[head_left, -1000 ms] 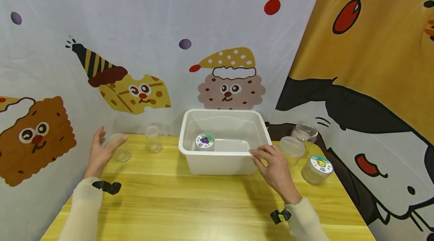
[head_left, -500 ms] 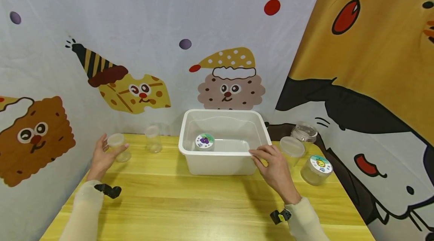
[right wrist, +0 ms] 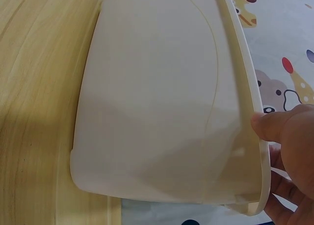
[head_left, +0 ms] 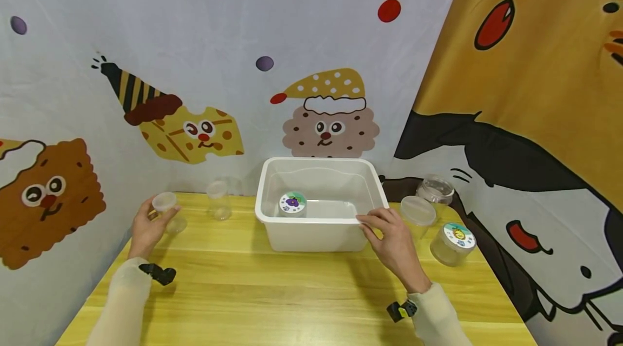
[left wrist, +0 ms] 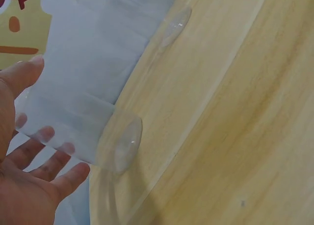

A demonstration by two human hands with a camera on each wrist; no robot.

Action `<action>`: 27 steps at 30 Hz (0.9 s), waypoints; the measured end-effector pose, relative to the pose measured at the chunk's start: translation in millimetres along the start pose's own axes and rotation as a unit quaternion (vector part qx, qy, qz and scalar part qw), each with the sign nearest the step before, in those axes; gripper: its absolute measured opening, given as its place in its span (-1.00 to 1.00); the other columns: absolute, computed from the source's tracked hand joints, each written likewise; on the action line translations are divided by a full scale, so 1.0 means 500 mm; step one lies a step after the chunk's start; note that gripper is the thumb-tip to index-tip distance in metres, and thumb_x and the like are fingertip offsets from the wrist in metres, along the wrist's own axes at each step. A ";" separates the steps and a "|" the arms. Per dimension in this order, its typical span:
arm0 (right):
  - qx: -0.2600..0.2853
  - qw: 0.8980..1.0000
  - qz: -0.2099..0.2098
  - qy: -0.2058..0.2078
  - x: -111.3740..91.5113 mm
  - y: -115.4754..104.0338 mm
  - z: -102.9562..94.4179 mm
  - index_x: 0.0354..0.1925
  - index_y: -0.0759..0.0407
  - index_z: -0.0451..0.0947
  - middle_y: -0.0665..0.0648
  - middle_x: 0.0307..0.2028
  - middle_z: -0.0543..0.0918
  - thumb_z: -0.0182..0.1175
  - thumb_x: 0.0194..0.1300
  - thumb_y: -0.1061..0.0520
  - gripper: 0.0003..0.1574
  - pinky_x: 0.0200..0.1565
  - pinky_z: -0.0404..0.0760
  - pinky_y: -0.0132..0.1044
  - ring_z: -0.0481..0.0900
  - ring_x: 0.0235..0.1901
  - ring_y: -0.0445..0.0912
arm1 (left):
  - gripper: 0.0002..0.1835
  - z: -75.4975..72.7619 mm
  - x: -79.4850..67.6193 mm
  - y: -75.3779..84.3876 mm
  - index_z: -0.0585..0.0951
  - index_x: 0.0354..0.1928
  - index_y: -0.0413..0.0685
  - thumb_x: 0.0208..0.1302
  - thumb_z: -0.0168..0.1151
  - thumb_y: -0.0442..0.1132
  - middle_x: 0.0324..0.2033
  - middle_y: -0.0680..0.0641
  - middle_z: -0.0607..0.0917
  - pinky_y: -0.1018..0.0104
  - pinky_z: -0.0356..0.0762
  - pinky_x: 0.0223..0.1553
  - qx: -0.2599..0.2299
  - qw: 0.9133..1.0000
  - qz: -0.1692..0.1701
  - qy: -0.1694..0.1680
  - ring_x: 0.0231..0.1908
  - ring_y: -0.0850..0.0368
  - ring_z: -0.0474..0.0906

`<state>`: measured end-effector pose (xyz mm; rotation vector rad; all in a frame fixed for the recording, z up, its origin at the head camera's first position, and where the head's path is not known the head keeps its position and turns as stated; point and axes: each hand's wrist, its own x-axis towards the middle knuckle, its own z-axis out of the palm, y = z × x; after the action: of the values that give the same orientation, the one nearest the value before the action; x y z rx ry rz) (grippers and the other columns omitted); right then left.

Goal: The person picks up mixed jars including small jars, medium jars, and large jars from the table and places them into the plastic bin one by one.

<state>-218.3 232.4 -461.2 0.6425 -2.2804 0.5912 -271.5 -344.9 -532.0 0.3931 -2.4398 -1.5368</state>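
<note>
My left hand is spread around a small clear plastic jar with a frosted lid, which stands on the table. In the left wrist view the fingers lie along the jar's far side and the thumb is held apart from it. At the white plastic bin, my right hand pinches the near rim by its right corner. The right wrist view has the thumb on the outer side of that rim and the fingers past it. Inside the bin, at the left, sits a round jar with a grape-picture lid.
Another slim clear jar stands between the left hand and the bin. Right of the bin are a frosted-lid jar, a clear-lidded jar and a jar with a yellow fruit picture. A cartoon-printed cloth hangs behind the wooden table.
My left hand has moved down and slightly right, closing in around the small clear jar. The right hand keeps its hold on the bin's rim, and the bin stays put.
</note>
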 end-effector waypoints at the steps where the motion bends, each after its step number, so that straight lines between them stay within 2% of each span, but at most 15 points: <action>1: -0.001 1.000 0.000 0.000 0.000 0.000 0.001 -0.12 0.02 0.82 -0.02 -0.22 0.71 0.56 0.11 0.22 -0.68 -0.31 0.54 -0.24 0.51 -0.25 -0.14 | -0.02 0.001 0.000 -0.001 0.04 0.64 -0.03 0.38 0.28 0.19 0.54 -0.38 0.17 -0.42 0.33 0.31 0.001 1.000 0.003 0.003 0.44 -0.50 0.19; 13: 0.002 1.000 0.005 0.000 -0.001 -0.002 0.002 -0.11 0.00 0.82 -0.03 -0.23 0.71 0.55 0.11 0.22 -0.67 -0.31 0.56 -0.23 0.50 -0.24 -0.13 | -0.02 0.002 -0.001 -0.001 0.07 0.64 0.01 0.36 0.28 0.23 0.53 -0.35 0.22 -0.40 0.30 0.35 -0.004 1.000 -0.012 0.010 0.45 -0.44 0.21; 27: 0.008 1.000 0.005 -0.005 -0.001 -0.002 -0.003 -0.09 0.00 0.81 0.00 -0.21 0.71 0.52 0.17 0.20 -0.70 -0.31 0.53 -0.21 0.50 -0.24 -0.11 | -0.04 -0.002 -0.009 0.024 0.10 0.63 0.01 0.37 0.26 0.25 0.52 -0.33 0.26 -0.38 0.36 0.29 0.008 1.000 0.005 0.006 0.43 -0.42 0.23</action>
<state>-216.7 232.5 -460.3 0.6438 -2.2919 0.6118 -268.2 -339.2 -521.0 0.3920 -2.4429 -1.5088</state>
